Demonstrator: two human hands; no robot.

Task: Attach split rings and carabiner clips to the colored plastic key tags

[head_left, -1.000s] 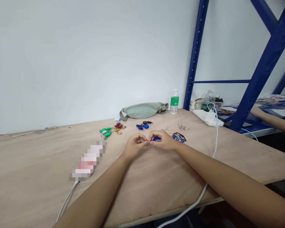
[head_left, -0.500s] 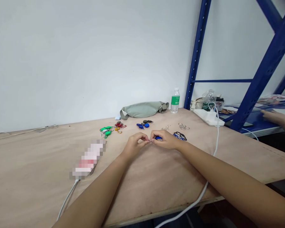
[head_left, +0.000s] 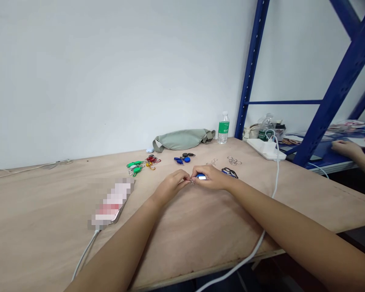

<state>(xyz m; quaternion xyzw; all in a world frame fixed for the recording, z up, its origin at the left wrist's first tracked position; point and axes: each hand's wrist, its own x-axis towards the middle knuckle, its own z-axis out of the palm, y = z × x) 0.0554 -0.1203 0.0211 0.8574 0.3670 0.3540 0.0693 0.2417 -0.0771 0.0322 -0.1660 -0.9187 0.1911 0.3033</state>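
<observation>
My left hand [head_left: 174,184] and my right hand [head_left: 212,177] meet over the middle of the table. A small metal ring [head_left: 192,182] is pinched at the left fingertips, where the right thumb and index finger also touch. Within the curl of my right hand sits a blue retractable key reel [head_left: 201,177], mostly covered by the fingers. Just right of that hand lie blue and black carabiners [head_left: 230,172]. Behind the hands are a pile of blue reels [head_left: 182,160] and several dark ones [head_left: 188,155]. Loose metal rings [head_left: 234,161] lie farther right.
Green reels [head_left: 135,167], with red ones [head_left: 153,159] behind, lie left. A pixelated phone-like object [head_left: 112,205] has a cable. A grey-green waist bag [head_left: 182,140] and water bottle [head_left: 223,129] stand along the wall. A white cable [head_left: 255,251] crosses the table edge. Another person's hand [head_left: 348,149] is far right.
The view has shifted slightly. My fingers remain together at the ring, and the right hand has turned a little, showing more of the blue reel.
</observation>
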